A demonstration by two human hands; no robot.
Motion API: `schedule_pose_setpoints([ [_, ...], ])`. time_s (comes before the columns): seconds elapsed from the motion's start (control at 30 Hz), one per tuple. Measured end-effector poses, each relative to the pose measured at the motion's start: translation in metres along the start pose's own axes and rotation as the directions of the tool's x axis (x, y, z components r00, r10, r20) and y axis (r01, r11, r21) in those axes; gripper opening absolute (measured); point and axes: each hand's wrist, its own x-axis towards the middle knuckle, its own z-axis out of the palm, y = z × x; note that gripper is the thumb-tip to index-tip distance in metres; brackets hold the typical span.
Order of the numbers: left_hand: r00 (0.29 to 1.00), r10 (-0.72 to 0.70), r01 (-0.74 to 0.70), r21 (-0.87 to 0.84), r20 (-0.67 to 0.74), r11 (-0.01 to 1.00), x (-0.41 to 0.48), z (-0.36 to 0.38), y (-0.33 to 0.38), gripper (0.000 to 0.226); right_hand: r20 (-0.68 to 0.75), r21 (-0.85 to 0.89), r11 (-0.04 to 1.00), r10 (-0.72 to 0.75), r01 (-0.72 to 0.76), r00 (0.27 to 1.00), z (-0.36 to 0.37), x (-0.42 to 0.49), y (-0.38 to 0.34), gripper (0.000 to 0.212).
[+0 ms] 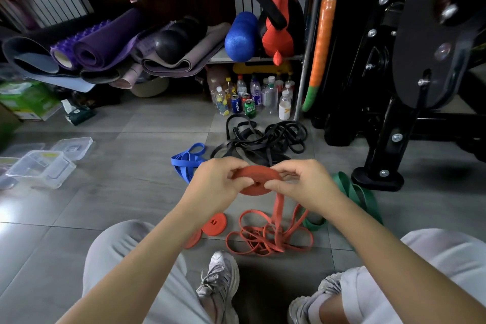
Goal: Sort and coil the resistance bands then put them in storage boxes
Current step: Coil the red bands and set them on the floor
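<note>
At the grip: red coil (256, 179), a flat wound disc of red band, held in the air between both hands above the tiled floor (126, 205).
Left hand (215, 183): fingers curled round the coil's left rim, thumb lying on its upper face.
Right hand (305, 187): thumb and fingertips pinching the coil's right rim, where the loose band leaves it.
Loose tail (278, 209): hangs straight down from the grip, under the right hand, to the floor.
Red band pile (263, 241): below the grip, toward the person; tangled loops on the floor, and the tail runs into them.
Wound red coils (217, 223): 2, below and left of the grip, flat on the floor just beside each other; 1 is partly hidden by the left forearm.
Blue bands (185, 162): just left of and beyond the grip, partly behind the left hand.
Black bands (263, 143): beyond the grip, a tangled heap.
Green band (364, 197): right of the grip, partly behind the right forearm.
Storage boxes (42, 171): far left of the grip, clear plastic, well apart from every band; a clear lid (73, 147) lies beside them.
Writing: far beyond the grip, a blue can (236, 104) reads "PEPSI"; the green can (249, 107) beside it and the bottles (271, 95) carry labels too small to read.
</note>
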Motion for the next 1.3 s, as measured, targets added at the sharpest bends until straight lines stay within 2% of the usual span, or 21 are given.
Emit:
schedule_pose_setpoints([
  [0.13, 0.994, -0.095, 0.072, -0.336, -0.053, 0.939, 0.001, -0.006, 0.001, 0.026, -0.057, 0.246, 0.968, 0.058, -0.042, 0.997, 0.001, -0.003, 0.005, 0.022],
  [0.27, 0.985, -0.163, 0.115, -0.523, -0.048, 0.845, -0.001, -0.004, 0.001, 0.021, -0.059, 0.372, 0.927, 0.083, -0.055, 0.995, 0.002, -0.003, 0.003, 0.022],
  [0.37, 0.977, -0.209, 0.141, -0.637, -0.032, 0.758, -0.002, 0.000, 0.000, 0.019, -0.073, 0.453, 0.891, 0.047, -0.009, 0.996, 0.002, -0.002, 0.000, 0.024],
  [0.5, 0.967, -0.232, 0.219, -0.801, 0.103, 0.557, -0.006, 0.009, 0.000, 0.026, -0.095, 0.532, 0.845, -0.003, 0.054, 0.995, 0.005, -0.002, -0.004, 0.024],
  [0.53, 0.965, -0.230, 0.238, -0.803, 0.129, 0.546, -0.007, 0.011, -0.001, 0.028, -0.100, 0.537, 0.842, -0.001, 0.055, 0.995, 0.006, -0.002, -0.004, 0.023],
  [0.57, 0.963, -0.233, 0.249, -0.783, 0.136, 0.571, -0.007, 0.012, -0.001, 0.025, -0.101, 0.527, 0.848, 0.003, 0.051, 0.995, 0.006, -0.003, -0.003, 0.022],
  [0.63, 0.975, -0.211, 0.209, -0.626, 0.072, 0.751, -0.006, 0.011, -0.002, 0.023, -0.083, 0.443, 0.896, 0.024, 0.015, 0.996, 0.007, -0.003, -0.003, 0.020],
  [0.7, 0.995, -0.095, 0.088, -0.291, -0.013, 0.953, -0.004, 0.010, -0.003, 0.044, -0.049, 0.223, 0.975, 0.031, -0.019, 0.998, 0.009, -0.003, -0.001, 0.016],
  [0.73, 1.000, -0.013, 0.011, -0.112, -0.023, 0.994, -0.005, 0.009, -0.002, 0.056, -0.030, 0.078, 0.997, 0.004, -0.001, 1.000, 0.010, -0.002, 0.000, 0.015],
  [0.8, 0.985, 0.170, -0.172, 0.178, 0.026, 0.969, -0.007, 0.008, 0.000, 0.063, 0.011, -0.121, 0.991, -0.050, 0.051, 0.999, 0.011, -0.003, -0.001, 0.015],
  [0.83, 0.968, 0.238, -0.249, 0.285, 0.074, 0.926, -0.008, 0.008, 0.000, 0.058, 0.022, -0.162, 0.985, -0.062, 0.064, 0.998, 0.011, -0.002, -0.003, 0.016],
  [0.9, 0.949, 0.285, -0.315, 0.402, 0.134, 0.860, -0.007, 0.006, 0.003, 0.043, 0.027, -0.186, 0.979, -0.075, 0.078, 0.997, 0.010, -0.002, -0.004, 0.016],
  [0.97, 0.946, 0.298, -0.323, 0.384, 0.126, 0.865, -0.006, 0.002, 0.004, 0.036, 0.025, -0.147, 0.986, -0.074, 0.077, 0.997, 0.009, -0.002, -0.004, 0.015],
  [1.03, 0.950, 0.305, -0.313, 0.281, 0.072, 0.907, -0.006, -0.001, 0.004, 0.033, 0.017, -0.032, 0.998, -0.044, 0.045, 0.999, 0.007, -0.001, -0.004, 0.015],
  [1.17, 0.978, 0.185, -0.184, 0.025, -0.098, 0.983, -0.005, -0.004, 0.003, 0.034, -0.028, 0.130, 0.991, 0.012, -0.008, 1.000, 0.003, -0.001, -0.002, 0.021],
  [1.3, 0.972, 0.072, -0.120, -0.211, -0.222, 0.970, -0.005, -0.006, 0.007, 0.040, -0.058, 0.297, 0.955, 0.033, -0.015, 0.998, 0.000, -0.003, -0.003, 0.022],
])
